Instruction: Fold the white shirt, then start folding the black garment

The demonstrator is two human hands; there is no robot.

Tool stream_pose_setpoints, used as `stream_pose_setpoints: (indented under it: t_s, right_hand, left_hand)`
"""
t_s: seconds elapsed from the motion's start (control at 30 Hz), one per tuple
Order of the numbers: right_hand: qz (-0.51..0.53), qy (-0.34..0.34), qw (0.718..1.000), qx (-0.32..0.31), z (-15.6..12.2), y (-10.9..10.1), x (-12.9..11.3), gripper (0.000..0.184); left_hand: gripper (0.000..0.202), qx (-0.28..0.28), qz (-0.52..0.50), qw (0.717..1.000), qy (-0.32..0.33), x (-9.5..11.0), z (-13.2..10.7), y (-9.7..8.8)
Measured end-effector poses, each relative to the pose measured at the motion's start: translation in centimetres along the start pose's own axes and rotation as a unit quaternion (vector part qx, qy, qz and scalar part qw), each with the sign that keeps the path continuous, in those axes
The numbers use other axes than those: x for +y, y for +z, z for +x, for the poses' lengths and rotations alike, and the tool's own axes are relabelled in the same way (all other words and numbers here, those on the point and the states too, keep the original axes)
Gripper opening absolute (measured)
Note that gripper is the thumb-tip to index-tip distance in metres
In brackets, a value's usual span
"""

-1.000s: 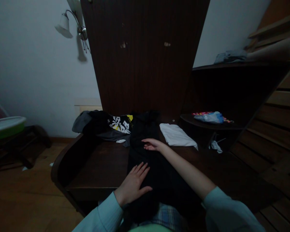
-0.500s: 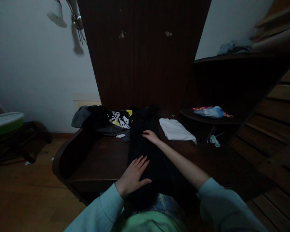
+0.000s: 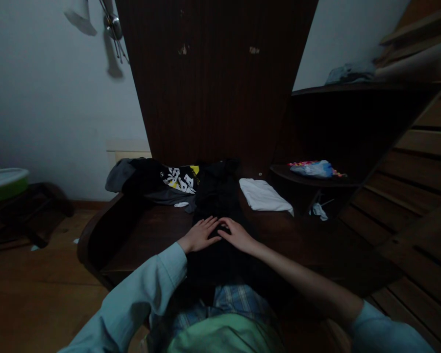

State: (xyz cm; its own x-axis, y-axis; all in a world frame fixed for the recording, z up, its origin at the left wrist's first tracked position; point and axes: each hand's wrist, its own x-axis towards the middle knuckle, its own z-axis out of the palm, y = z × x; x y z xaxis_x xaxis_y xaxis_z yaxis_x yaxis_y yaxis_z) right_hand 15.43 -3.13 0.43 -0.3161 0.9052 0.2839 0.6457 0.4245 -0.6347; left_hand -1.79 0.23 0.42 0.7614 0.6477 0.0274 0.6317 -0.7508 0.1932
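Observation:
A long black garment (image 3: 220,196), perhaps a pair of trousers, lies lengthwise over the dark wooden desk toward my body. On its middle, my left hand (image 3: 201,235) rests flat with the fingers stretched out and the thumb apart. Close against its fingertips is my right hand (image 3: 238,236), lightly bent, thumb and fingers apart on the same black cloth. Neither hand grips anything. Left of the garment's far end is a crumpled black and grey shirt (image 3: 180,179) with a white and yellow print. A folded white cloth (image 3: 266,195) lies to the right.
A tall dark panel (image 3: 216,98) rises behind the desk (image 3: 132,245), whose left side has a curved raised edge. Corner shelves (image 3: 316,180) on the right hold a plastic packet (image 3: 312,169). A green and white tub (image 3: 7,184) stands on a stool at far left.
My right hand has drawn back toward me along the black garment, while my left hand has slid forward. The two hands now meet near its middle.

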Motion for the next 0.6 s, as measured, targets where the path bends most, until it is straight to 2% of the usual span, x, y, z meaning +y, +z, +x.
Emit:
stream_pose_setpoints:
  t_s: [0.17, 0.33, 0.43, 0.6]
  right_hand:
    - [-0.085, -0.055, 0.994, -0.042, -1.7, 0.4, 0.1, 0.044]
    - [-0.093, -0.079, 0.991, -0.054, -1.9, -0.3, 0.5, 0.037]
    - [-0.080, -0.129, 0.987, -0.046, -2.1, -0.6, 0.3, 0.029]
    - [-0.076, -0.241, 0.965, -0.062, -2.8, -1.2, 0.1, 0.018]
  left_hand:
    - [0.054, 0.013, -0.011, 1.000, 0.019, -1.4, 0.3, -0.5]
    - [0.042, 0.075, -0.031, 0.996, 0.025, -2.0, -2.3, -0.4]
    - [0.032, 0.109, -0.051, 0.993, 0.016, -2.0, -4.1, -0.3]
    - [0.031, 0.099, -0.078, 0.991, 0.041, -1.8, -6.2, -0.9]
